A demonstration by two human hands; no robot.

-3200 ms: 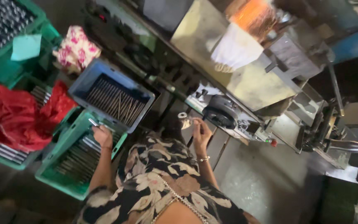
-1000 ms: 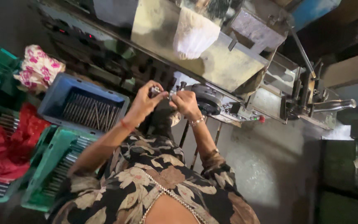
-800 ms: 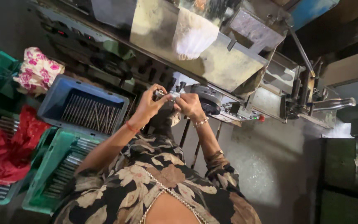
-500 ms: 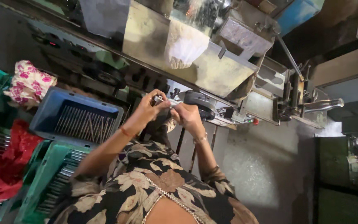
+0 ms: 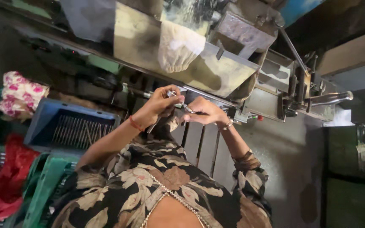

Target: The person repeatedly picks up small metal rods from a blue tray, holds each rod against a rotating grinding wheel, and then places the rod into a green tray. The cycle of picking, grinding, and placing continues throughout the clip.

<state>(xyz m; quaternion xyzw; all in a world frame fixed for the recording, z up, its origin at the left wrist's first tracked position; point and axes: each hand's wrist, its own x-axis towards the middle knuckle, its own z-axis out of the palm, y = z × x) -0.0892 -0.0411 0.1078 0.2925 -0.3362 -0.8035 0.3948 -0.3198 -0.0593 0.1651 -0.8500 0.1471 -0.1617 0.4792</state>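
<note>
The left hand [image 5: 159, 105] has come up from the green crate [image 5: 43, 190] to meet the right hand [image 5: 203, 113], and both now pinch a thin metal rod [image 5: 181, 103] with closed fingers, just in front of the machine [image 5: 216, 67], above the blue crate [image 5: 70, 126].

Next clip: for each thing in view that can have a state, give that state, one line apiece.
left hand: raised, grip shut on small metal part
right hand: raised, grip shut on small metal part
small metal part: held between both hands
blue crate: open, holding metal rods
white cloth: draped over the machine
red cloth: crumpled
</note>
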